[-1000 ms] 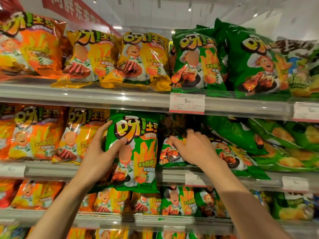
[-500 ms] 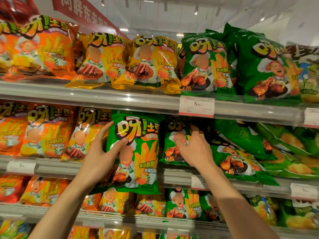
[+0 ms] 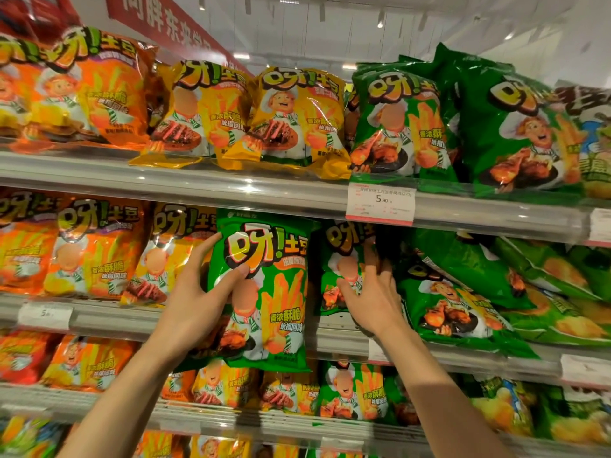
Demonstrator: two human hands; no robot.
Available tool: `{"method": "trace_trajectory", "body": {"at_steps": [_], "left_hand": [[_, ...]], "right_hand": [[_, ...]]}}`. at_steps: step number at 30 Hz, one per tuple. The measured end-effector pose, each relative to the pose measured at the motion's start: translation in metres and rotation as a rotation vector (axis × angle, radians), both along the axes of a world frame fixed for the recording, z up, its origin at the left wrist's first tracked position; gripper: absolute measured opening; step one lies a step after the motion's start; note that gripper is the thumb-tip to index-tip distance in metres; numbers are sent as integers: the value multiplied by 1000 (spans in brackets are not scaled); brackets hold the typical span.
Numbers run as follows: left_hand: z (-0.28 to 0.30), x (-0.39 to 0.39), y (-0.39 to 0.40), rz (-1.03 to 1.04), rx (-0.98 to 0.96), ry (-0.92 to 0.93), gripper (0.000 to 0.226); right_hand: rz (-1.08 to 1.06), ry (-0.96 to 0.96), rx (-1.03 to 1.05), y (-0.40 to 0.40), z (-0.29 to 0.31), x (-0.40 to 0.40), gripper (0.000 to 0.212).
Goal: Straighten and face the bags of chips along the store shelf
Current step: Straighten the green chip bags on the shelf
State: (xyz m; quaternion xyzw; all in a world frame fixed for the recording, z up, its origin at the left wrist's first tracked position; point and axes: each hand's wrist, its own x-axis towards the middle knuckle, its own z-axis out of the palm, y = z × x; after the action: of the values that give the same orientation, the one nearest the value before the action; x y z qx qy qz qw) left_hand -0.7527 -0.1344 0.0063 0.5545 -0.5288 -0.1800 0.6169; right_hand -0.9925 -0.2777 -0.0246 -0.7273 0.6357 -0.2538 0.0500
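Note:
My left hand (image 3: pixel 201 299) grips the left edge of a green chip bag (image 3: pixel 274 292), held upright and facing me in front of the middle shelf (image 3: pixel 99 315). My right hand (image 3: pixel 373 299) rests with spread fingers on a second green bag (image 3: pixel 337 259) standing on that shelf, pressing it back. Right of it, another green bag (image 3: pixel 453 305) leans tilted, and more green bags (image 3: pixel 545 285) lie slumped flat behind it.
Orange bags (image 3: pixel 76 252) and a yellow bag (image 3: pixel 165 256) stand at the left of the middle shelf. The top shelf (image 3: pixel 231 186) carries orange, yellow and green bags, with a price tag (image 3: pixel 380 203) on its rail. Lower shelves hold more bags.
My right hand has slid up and right on the standing green bag, fingers spreading and pushing it back. My left hand keeps its hold on the front bag. The view has tilted slightly upward.

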Motion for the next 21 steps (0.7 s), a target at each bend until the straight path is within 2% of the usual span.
{"method": "trace_trajectory", "body": {"at_steps": [5, 10, 15, 19, 21], "left_hand": [[-1, -3, -2, -6, 9, 2, 65], [-3, -2, -1, -10, 9, -7, 66], [-5, -6, -2, -9, 3, 1, 65], [-9, -23, -9, -41, -1, -1, 62], [-12, -37, -17, -67, 4, -14, 65]], "right_hand": [[-60, -11, -98, 1, 1, 11, 61], [-36, -86, -45, -9, 1, 18, 63], [61, -240, -23, -4, 4, 6, 71], [150, -399, -70, 11, 9, -3, 54], [197, -485, -37, 27, 16, -10, 52]]}}
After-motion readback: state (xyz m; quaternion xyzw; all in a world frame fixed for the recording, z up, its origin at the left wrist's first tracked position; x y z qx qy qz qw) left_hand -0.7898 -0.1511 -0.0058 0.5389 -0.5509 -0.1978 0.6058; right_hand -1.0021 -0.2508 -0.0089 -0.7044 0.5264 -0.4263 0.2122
